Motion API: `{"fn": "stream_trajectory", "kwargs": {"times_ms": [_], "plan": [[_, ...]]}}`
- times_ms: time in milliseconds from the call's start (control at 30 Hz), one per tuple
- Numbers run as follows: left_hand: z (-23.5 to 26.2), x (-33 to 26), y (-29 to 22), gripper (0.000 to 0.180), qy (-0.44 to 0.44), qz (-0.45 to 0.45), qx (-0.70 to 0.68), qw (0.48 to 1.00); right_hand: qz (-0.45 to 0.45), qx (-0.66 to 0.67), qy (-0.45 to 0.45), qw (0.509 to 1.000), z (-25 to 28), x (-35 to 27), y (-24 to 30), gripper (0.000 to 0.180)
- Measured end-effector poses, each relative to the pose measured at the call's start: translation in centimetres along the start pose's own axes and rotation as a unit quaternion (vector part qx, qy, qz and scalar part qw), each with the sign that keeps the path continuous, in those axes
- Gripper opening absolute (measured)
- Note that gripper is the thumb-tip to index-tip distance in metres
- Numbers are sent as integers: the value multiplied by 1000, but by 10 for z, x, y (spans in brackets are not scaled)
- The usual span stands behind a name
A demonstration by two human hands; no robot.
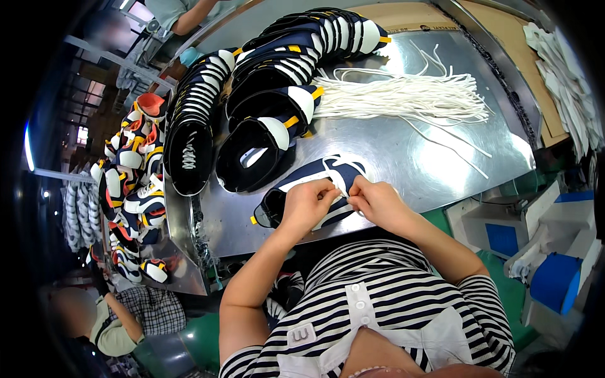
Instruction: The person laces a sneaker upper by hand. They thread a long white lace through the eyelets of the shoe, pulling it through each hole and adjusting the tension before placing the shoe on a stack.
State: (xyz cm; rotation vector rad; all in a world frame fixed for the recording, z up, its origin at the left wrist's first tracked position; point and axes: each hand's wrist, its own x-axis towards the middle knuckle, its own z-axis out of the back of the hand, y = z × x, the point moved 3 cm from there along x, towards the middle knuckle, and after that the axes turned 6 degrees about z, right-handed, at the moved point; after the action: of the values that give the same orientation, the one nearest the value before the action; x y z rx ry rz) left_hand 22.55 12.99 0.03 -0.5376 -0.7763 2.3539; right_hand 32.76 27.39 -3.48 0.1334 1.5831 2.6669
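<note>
A navy and white shoe upper (307, 171) lies on the metal table in front of me, its dark opening toward the left. Over its front part, my left hand (310, 200) pinches a white shoelace (333, 171) between thumb and fingers. My right hand (376, 200) is closed on the same lace just to the right, close to the left fingertips. Part of the upper is hidden under both hands. Beyond it lies a bundle of loose white laces (403, 97).
Nested rows of navy and white uppers (277, 69) stand at the back and left of the metal table (441, 142). Further left, a pile of colourful shoe uppers (135, 170) sits on another surface. White machinery with blue panels (554, 280) stands at right. Other people are nearby at left.
</note>
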Motion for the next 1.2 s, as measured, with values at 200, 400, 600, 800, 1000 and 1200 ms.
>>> {"fn": "stream_trajectory", "kwargs": {"times_ms": [200, 400, 600, 800, 1000, 1200], "plan": [[-5, -2, 3, 19, -25, 4, 21, 999, -21, 43, -20, 999, 5, -13, 2, 13], [-4, 1, 3, 19, 15, 34, 11, 999, -34, 75, -19, 996, 3, -13, 1, 14], [-4, -3, 6, 20, 17, -43, -35, 998, -50, 90, -24, 994, 0, -8, -3, 16], [-3, -9, 0, 23, 4, -22, -8, 1000, -64, 14, -21, 998, 9, -22, 9, 12], [-1, -5, -14, 16, -76, -168, 107, 977, 2, 28, -184, 983, 31, -11, -2, 17], [-19, 37, -48, 16, -108, -269, 201, 936, 66, -82, -241, 965, 54, 33, -28, 21]]}}
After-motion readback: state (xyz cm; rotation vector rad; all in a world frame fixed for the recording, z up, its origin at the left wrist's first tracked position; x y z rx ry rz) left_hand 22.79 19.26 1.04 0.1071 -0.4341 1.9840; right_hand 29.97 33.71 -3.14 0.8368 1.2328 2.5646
